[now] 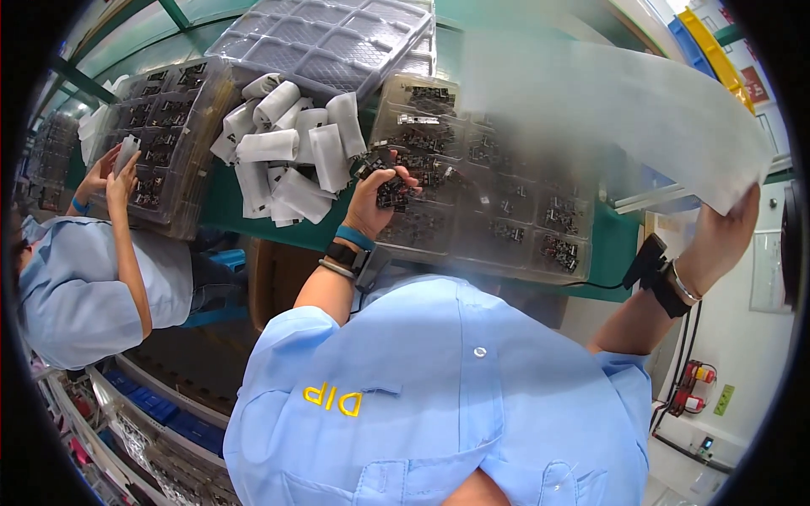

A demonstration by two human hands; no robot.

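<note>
My left hand (368, 207) is closed around a clump of small black electronic parts (391, 194), just over the left side of a clear compartment tray (460, 240). Several of the tray's compartments hold more such parts. Out to the right, my raised right hand (727, 232) pinches the lower corner of a translucent white sheet (675, 101). The sheet stretches leftward above the tray, blurred at its left end, and hides part of the tray's far side. Left of the tray lies a heap of white wrapped rolls (268, 146).
Stacked clear plastic trays (316, 42) stand behind the rolls on the green table (228, 198). On the left, a co-worker (93, 261) holds a white roll beside another filled tray stack (160, 126). A black device (645, 257) with a cable is near my right wrist.
</note>
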